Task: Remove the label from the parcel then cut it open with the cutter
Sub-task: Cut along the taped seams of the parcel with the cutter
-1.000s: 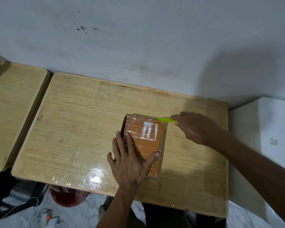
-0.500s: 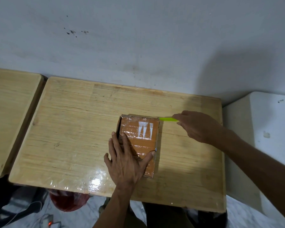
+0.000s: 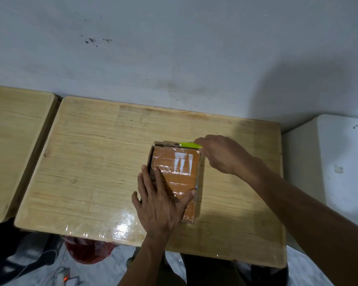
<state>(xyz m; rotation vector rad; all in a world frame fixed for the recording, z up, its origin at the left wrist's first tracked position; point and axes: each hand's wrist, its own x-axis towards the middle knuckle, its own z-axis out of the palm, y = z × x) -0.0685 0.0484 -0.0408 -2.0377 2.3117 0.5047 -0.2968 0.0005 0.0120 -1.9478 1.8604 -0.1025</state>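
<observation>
A brown parcel wrapped in shiny tape lies on the wooden table, with white label remnants near its far right corner. My left hand lies flat on the parcel's near half, fingers spread, pressing it down. My right hand grips a lime-green cutter whose tip rests along the parcel's far top edge. The blade itself is too small to make out.
A second wooden table stands to the left with a narrow gap between. A white block stands to the right. The wall runs right behind the tables. A red bag and cables lie on the floor below.
The cutter has slid left along the parcel's far edge, and my right hand followed it closer to the corner. My left hand stays pressed on the parcel.
</observation>
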